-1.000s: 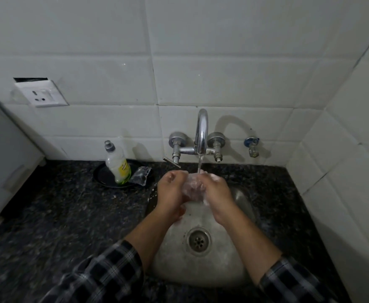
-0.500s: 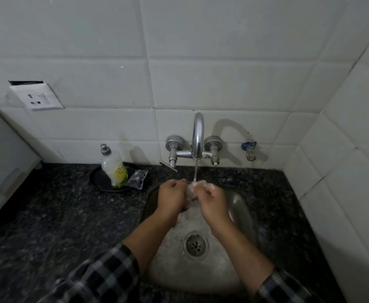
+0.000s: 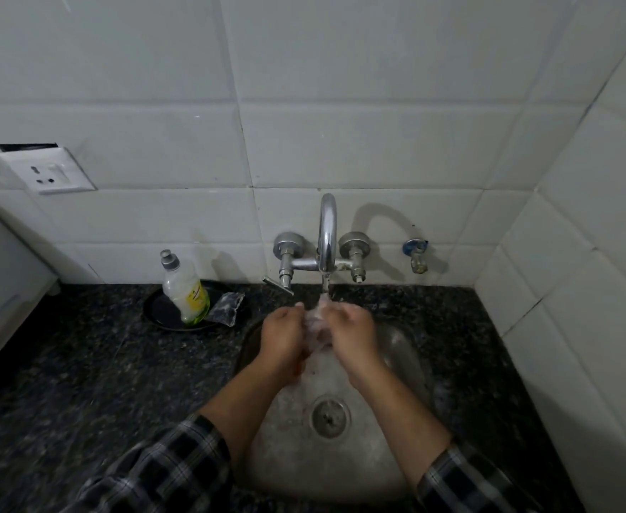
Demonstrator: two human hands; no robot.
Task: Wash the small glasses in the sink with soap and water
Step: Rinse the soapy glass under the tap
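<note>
Nearest us, our checked sleeves (image 3: 163, 464) reach over the steel sink (image 3: 396, 357), its round drain (image 3: 330, 417) between our forearms. Our left hand (image 3: 282, 336) and right hand (image 3: 350, 335) meet under the thin stream from the tap (image 3: 327, 235), both curled around a small clear glass (image 3: 317, 325) held above the basin; each grip is closed on the glass, which is blurred by water. The table (image 3: 82, 364) is dark speckled stone. On it, left of the sink, a black dish (image 3: 159, 312) carries a soap bottle (image 3: 185, 290) with a yellow label we cannot read and a crumpled packet (image 3: 226, 307). Beyond, white tiles (image 3: 378, 105), a wall socket (image 3: 46, 172) and a small side tap (image 3: 417, 255).
</note>
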